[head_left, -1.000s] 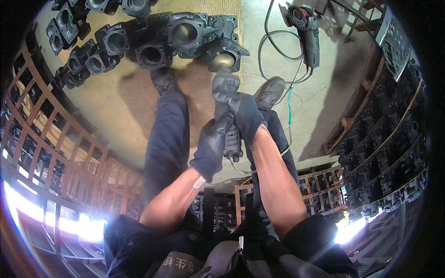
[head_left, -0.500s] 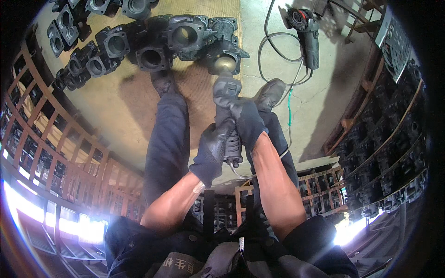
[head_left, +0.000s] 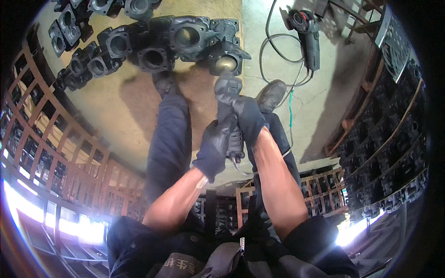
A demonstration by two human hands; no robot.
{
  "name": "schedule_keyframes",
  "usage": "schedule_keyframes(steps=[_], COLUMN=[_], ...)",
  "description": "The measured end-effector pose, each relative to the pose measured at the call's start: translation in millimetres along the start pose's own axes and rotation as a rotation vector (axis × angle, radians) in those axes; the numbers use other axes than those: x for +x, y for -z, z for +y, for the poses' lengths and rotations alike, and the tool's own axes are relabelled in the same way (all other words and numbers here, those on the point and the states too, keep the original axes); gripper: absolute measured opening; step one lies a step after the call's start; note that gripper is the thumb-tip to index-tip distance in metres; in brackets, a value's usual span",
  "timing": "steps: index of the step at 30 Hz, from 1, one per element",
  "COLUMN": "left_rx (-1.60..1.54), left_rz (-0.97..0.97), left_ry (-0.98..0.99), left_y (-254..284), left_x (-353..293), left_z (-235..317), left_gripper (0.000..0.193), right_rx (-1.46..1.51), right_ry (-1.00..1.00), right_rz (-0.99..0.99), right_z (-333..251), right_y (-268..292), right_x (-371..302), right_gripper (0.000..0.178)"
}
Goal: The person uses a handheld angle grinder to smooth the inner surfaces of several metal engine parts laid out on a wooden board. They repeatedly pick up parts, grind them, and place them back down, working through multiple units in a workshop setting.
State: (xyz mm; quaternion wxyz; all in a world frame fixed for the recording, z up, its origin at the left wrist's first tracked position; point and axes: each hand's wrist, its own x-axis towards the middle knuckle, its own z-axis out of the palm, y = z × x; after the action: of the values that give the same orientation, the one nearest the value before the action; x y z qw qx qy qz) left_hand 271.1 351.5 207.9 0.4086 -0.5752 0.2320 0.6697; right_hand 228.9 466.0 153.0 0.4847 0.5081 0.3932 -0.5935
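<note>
Just below the end casting, the rightmost in its row, a dark handheld power tool points its head up toward the pale, brass-toned opening; whether its tip touches the rim cannot be told. Both hands wear dark gloves and grasp this tool. Farther below the end casting, the left hand is wrapped around the rear grip; nearer to it, the right hand clasps the tool's body from the right side. Left of the end casting, a larger flanged casting sits beside it, with more black castings beyond. Well to its right, an angle grinder lies on the concrete floor near a looped cable. Below it, one on either side, are the left shoe and the right shoe.
</note>
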Motion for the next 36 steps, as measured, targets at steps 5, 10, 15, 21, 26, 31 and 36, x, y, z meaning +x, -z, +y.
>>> schedule_keyframes(steps=[5, 10, 15, 21, 26, 31, 36], left_rx=[0.105, 0.152, 0.051, 0.096, 0.095, 0.04, 0.124], left_rz=[0.099, 0.178, 0.032, 0.095, 0.07, -0.019, 0.106], left_ry=[-0.125, -0.134, -0.078, -0.09, -0.093, -0.175, -0.11], left_y=[-3.6, -9.9, 7.0, -7.8, -1.6, 3.5, -6.8], left_x=[17.3, -10.8, 11.7, 3.3, 15.9, 28.5, 12.7], left_z=[0.7, -2.5, 8.2, 12.4, 9.4, 11.3, 1.8], left_gripper=[0.027, 0.027, 0.028, 0.029, 0.03, 0.031, 0.03], right_rx=[0.047, 0.006, -0.12, -0.097, -0.001, 0.019, -0.14], right_ry=[0.034, 0.022, 0.033, 0.122, 0.019, 0.01, 0.154], right_rz=[-0.037, -0.034, 0.015, 0.007, 0.044, 0.06, 0.063], right_z=[-6.8, 3.8, -4.9, -10.4, -22.1, -15.9, -2.8], right_y=[0.3, -0.3, -1.9, -5.6, -8.1, -1.5, 4.8], right_x=[12.2, -0.4, 17.5, 10.3, 5.0, 29.0, 14.3], right_gripper=[0.025, 0.021, 0.036, 0.041, 0.026, 0.039, 0.045])
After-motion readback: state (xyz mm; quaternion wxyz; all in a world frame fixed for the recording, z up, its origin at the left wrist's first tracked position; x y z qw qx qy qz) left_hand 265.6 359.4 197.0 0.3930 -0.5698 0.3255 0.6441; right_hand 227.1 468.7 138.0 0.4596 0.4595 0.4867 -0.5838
